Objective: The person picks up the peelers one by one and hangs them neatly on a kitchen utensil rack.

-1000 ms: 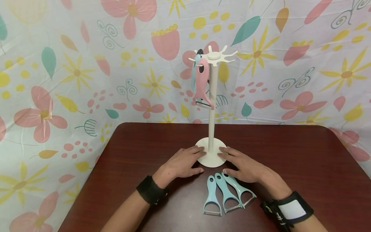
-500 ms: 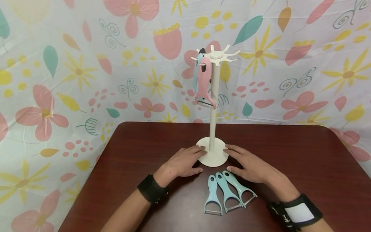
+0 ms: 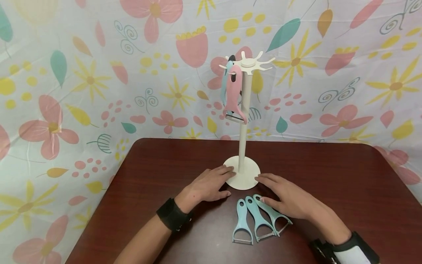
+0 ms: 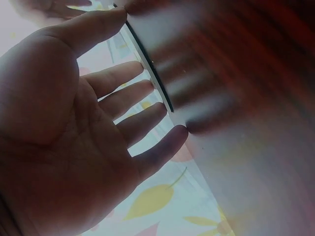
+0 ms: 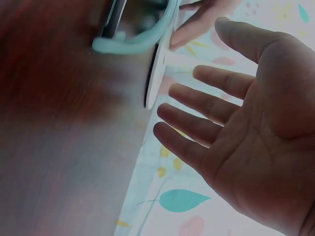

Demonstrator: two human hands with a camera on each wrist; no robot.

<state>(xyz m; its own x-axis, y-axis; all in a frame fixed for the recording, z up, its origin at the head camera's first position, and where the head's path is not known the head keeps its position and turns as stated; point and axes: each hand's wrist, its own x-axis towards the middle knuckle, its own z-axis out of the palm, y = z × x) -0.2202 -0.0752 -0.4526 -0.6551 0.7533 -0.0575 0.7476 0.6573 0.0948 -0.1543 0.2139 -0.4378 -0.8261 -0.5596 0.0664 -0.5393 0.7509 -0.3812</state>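
A cream stand with a round base and a ring of hooks stands on the table. My left hand rests its fingertips on the base's left edge, fingers extended. Just off the base's right side, my right hand has its fingers spread and holds nothing; its thumb overlaps the rightmost peeler. Three light-blue peelers fan out before the base: a left one, a middle one and a right one. From the hooks hang a pink peeler and a blue peeler, with a partly hidden black-topped item behind.
The dark reddish-brown table has its back edge close to a flower-patterned cloth. Several bare hooks point to the right and back of the stand. Both wrists wear black straps.
My right hand has drawn off the base, moving right and toward me. The stand shifted slightly right at first, partly with the whole view. My left hand stays at the base.
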